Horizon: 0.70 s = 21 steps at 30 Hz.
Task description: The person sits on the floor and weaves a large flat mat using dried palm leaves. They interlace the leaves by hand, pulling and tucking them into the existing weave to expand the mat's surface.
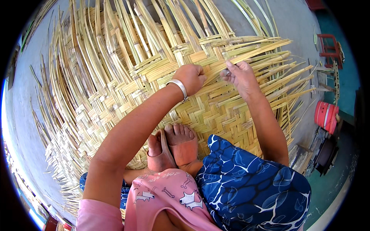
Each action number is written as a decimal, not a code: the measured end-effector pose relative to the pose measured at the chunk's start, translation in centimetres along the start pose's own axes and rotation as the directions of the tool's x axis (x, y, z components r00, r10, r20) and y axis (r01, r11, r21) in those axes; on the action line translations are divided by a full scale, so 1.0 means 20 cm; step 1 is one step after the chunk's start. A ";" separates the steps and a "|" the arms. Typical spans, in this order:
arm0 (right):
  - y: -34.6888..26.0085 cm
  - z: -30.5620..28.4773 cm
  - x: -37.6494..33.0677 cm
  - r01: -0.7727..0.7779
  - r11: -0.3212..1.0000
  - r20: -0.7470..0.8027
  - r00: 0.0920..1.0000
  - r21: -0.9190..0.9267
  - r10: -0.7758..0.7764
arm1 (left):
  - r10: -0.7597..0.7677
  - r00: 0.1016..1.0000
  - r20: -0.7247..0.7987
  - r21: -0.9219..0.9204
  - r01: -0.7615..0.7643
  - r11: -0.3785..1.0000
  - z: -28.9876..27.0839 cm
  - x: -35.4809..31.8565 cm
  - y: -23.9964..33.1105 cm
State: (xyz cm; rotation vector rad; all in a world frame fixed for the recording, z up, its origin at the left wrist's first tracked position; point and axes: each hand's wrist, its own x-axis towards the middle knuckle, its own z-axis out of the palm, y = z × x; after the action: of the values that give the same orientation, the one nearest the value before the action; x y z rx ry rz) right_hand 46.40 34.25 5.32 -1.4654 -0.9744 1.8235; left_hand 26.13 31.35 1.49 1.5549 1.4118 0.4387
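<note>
A large mat (pixel 216 111) of flattened, split yellow-green cane strips lies beneath me, woven in a slanting pattern. My left hand (pixel 190 79), with a silver bangle (pixel 180 87) at the wrist, is closed in a fist low over the weave, around a pale strip. Just to its right, my right hand (pixel 243 79) pinches with thumb and fingers at a cane strip (pixel 262 54) running out toward the right edge. The tips of the left fingers are mostly hidden behind the hand. Long unwoven strips (pixel 111 38) fan out beyond both hands.
My feet in orange sandals (pixel 184 150) rest on the mat close to me. Loose strip ends (pixel 300 73) stick out along the right edge over grey floor (pixel 296 23). A red round container (pixel 326 116) and a red chair (pixel 330 48) stand at the right.
</note>
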 end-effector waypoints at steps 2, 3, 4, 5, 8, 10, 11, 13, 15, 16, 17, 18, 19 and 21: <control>0.00 -0.02 0.00 0.009 0.998 -0.055 0.998 0.062 -0.006 | 0.037 0.996 -0.078 0.030 -0.035 0.999 -0.02 -0.04 0.03; 0.00 -0.04 0.00 0.015 0.996 -0.082 0.997 0.092 -0.008 | 0.041 0.994 -0.100 0.077 -0.033 0.996 -0.03 -0.07 0.04; 0.01 -0.05 0.00 0.024 0.994 -0.101 0.995 0.109 -0.013 | 0.046 0.992 -0.121 0.126 -0.031 0.992 -0.06 -0.12 0.04; 0.02 -0.08 -0.01 0.028 0.992 -0.122 0.992 0.126 -0.013 | 0.050 0.989 -0.139 0.174 -0.025 0.984 -0.07 -0.18 0.03; 0.05 -0.11 -0.07 0.006 0.990 -0.172 0.985 0.138 0.017 | 0.117 0.976 -0.184 0.351 -0.046 0.935 -0.10 -0.42 -0.05; 0.09 -0.14 -0.11 -0.021 0.985 -0.158 0.986 0.169 0.048 | 0.042 0.986 -0.163 0.421 0.031 0.907 -0.11 -0.59 -0.12; 0.11 -0.14 -0.14 -0.044 0.985 -0.172 0.982 0.169 0.073 | 0.005 0.988 -0.152 0.452 0.065 0.889 -0.12 -0.68 -0.15; 0.14 -0.13 -0.20 -0.089 0.982 -0.196 0.973 0.168 0.121 | -0.075 0.987 -0.145 0.476 0.136 0.869 -0.14 -0.84 -0.23; 0.16 -0.11 -0.24 -0.124 0.976 -0.221 0.962 0.181 0.164 | -0.161 0.977 -0.141 0.479 0.210 0.852 -0.17 -0.95 -0.27; 0.18 -0.09 -0.26 -0.139 0.972 -0.222 0.958 0.187 0.180 | -0.206 0.968 -0.144 0.475 0.250 0.843 -0.18 -0.99 -0.28; 0.19 -0.07 -0.27 -0.153 0.969 -0.226 0.954 0.194 0.196 | -0.250 0.957 -0.144 0.471 0.289 0.834 -0.19 -1.04 -0.29; 0.21 -0.07 -0.29 -0.166 0.967 -0.229 0.951 0.191 0.209 | -0.228 0.963 -0.145 0.515 0.270 0.814 -0.19 -1.06 -0.30; 0.22 -0.06 -0.30 -0.180 0.966 -0.225 0.949 0.185 0.220 | -0.238 0.960 -0.150 0.515 0.282 0.810 -0.18 -1.09 -0.32; 0.24 -0.04 -0.34 -0.227 0.957 -0.214 0.941 0.178 0.263 | -0.258 0.953 -0.157 0.516 0.302 0.802 -0.17 -1.13 -0.36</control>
State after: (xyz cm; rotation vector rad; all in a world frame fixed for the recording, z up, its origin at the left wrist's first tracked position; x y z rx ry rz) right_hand 48.67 26.11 4.84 -1.7213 -0.5436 1.7952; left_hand 13.38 11.25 4.47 1.7280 1.9067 -0.0957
